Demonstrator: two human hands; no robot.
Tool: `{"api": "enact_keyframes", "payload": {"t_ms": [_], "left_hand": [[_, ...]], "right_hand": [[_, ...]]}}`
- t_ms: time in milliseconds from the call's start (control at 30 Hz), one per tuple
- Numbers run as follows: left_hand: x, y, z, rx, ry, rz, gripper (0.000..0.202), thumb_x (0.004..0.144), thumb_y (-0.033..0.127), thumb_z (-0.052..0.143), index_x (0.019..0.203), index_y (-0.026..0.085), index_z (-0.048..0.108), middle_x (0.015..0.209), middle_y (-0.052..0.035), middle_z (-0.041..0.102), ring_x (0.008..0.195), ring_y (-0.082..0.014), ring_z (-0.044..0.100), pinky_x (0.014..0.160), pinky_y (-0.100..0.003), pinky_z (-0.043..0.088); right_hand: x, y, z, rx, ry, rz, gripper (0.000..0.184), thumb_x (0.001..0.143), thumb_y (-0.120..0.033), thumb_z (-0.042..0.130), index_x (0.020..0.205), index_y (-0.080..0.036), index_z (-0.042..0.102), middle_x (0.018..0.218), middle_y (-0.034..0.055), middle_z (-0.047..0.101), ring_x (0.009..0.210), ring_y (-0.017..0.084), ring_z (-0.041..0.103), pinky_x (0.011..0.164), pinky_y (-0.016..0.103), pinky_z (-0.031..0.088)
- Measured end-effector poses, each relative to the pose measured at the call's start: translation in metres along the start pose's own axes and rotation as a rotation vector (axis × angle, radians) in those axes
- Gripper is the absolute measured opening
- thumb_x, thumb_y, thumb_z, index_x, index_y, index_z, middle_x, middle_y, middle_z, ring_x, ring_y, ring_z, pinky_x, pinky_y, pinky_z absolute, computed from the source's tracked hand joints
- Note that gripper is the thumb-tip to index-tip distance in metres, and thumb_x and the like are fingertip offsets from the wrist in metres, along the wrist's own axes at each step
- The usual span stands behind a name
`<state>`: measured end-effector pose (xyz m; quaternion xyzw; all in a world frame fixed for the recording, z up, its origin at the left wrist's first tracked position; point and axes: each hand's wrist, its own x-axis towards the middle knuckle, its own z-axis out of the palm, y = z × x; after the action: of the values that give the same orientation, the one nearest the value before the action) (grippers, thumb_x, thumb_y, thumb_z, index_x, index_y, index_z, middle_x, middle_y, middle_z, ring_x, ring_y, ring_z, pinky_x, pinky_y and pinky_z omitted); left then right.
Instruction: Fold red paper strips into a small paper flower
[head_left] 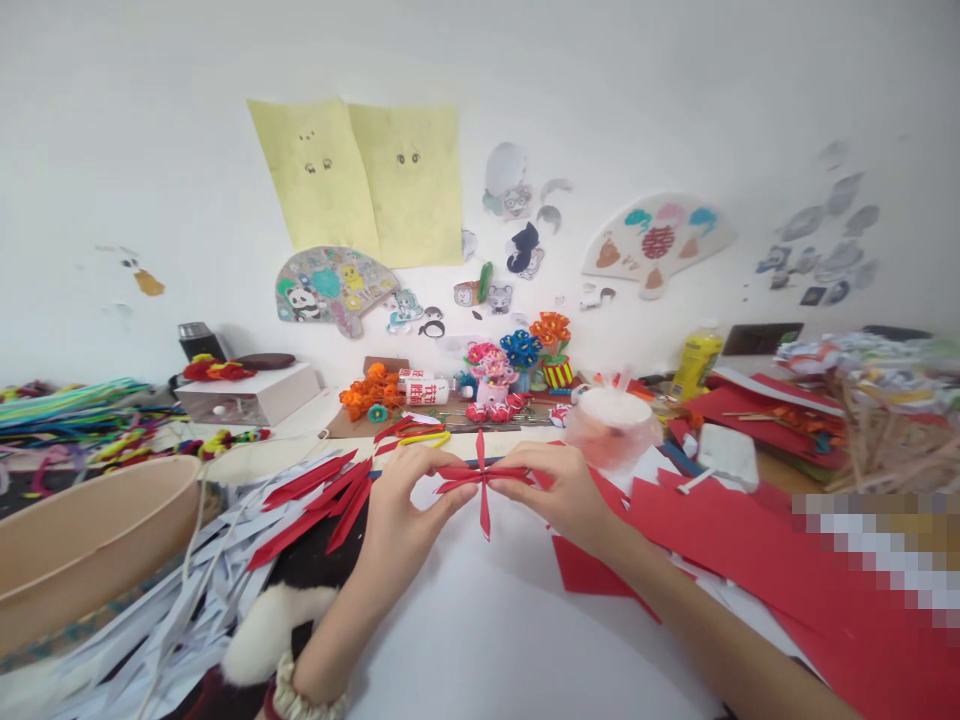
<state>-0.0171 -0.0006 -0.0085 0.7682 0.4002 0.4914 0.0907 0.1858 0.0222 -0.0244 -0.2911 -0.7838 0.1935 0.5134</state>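
Note:
Both hands meet above the white table top [487, 620] and pinch a small cross of red paper strips [482, 478]. My left hand [409, 500] grips the left ends of the horizontal strips between thumb and fingers. My right hand [559, 490] pinches the right ends. One strip runs upright through the middle and hangs down below the hands. A fan of loose red strips [319, 505] lies just left of my left hand.
Red paper sheets [720, 545] cover the right side. A tan bowl [82, 545] and white paper strips [187, 610] sit at left. A clear cup [615, 425], a yellow glue bottle [696, 365], paper flowers [521, 365] and pipe cleaners [67, 405] stand behind.

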Motion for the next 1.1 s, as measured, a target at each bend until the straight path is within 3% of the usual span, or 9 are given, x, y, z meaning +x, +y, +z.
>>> {"api": "enact_keyframes", "payload": {"t_ms": [267,500,633,767,933,1100], "left_hand": [[-0.001,0.002,0.0,-0.026,0.094,-0.007,0.018,0.076,0.036,0.072,0.072,0.02,0.065,0.075,-0.0018,0.068,0.075,-0.0197,0.061,0.073,-0.035,0.047],[-0.001,0.003,0.0,-0.029,0.105,0.008,0.017,0.077,0.034,0.071,0.067,0.022,0.064,0.074,-0.0009,0.067,0.076,-0.0205,0.061,0.074,-0.038,0.047],[-0.001,0.004,-0.001,0.064,0.019,0.012,0.017,0.081,0.033,0.066,0.072,0.021,0.06,0.076,-0.0016,0.067,0.078,-0.0203,0.058,0.074,-0.036,0.044],[-0.002,0.007,-0.002,0.231,-0.122,0.116,0.012,0.088,0.029,0.057,0.081,0.021,0.059,0.082,-0.0021,0.066,0.081,-0.0203,0.054,0.075,-0.036,0.04],[-0.002,0.009,-0.002,0.194,-0.281,0.135,0.011,0.092,0.024,0.048,0.087,0.021,0.058,0.085,-0.0026,0.063,0.083,-0.0188,0.053,0.074,-0.034,0.04],[-0.001,0.013,-0.003,0.143,-0.327,0.088,0.009,0.088,0.019,0.049,0.081,0.021,0.055,0.082,-0.0024,0.059,0.08,-0.018,0.05,0.071,-0.032,0.042]], "right_hand": [[-0.001,0.0,0.0,-0.017,0.011,-0.057,0.015,0.083,-0.033,0.067,0.089,-0.021,0.073,0.083,0.0049,0.074,0.075,0.018,0.068,0.068,0.029,0.054],[-0.001,-0.001,0.0,-0.001,-0.017,-0.013,0.016,0.081,-0.037,0.069,0.084,-0.021,0.073,0.078,0.0045,0.074,0.069,0.017,0.067,0.063,0.028,0.052],[-0.001,0.001,0.0,-0.04,-0.036,-0.008,0.017,0.082,-0.036,0.069,0.081,-0.02,0.073,0.075,0.0037,0.073,0.065,0.016,0.065,0.06,0.027,0.05],[-0.002,-0.003,0.003,-0.043,-0.066,0.023,0.015,0.083,-0.033,0.066,0.084,-0.019,0.071,0.077,0.0041,0.072,0.068,0.016,0.064,0.062,0.027,0.049],[-0.003,-0.009,0.008,-0.045,-0.17,0.066,0.01,0.086,-0.022,0.056,0.085,-0.019,0.066,0.08,0.0027,0.069,0.072,0.015,0.062,0.064,0.025,0.047],[-0.002,-0.017,0.008,-0.025,-0.248,0.07,0.013,0.083,-0.013,0.051,0.078,-0.019,0.062,0.075,0.0008,0.065,0.066,0.013,0.057,0.061,0.023,0.043]]}}
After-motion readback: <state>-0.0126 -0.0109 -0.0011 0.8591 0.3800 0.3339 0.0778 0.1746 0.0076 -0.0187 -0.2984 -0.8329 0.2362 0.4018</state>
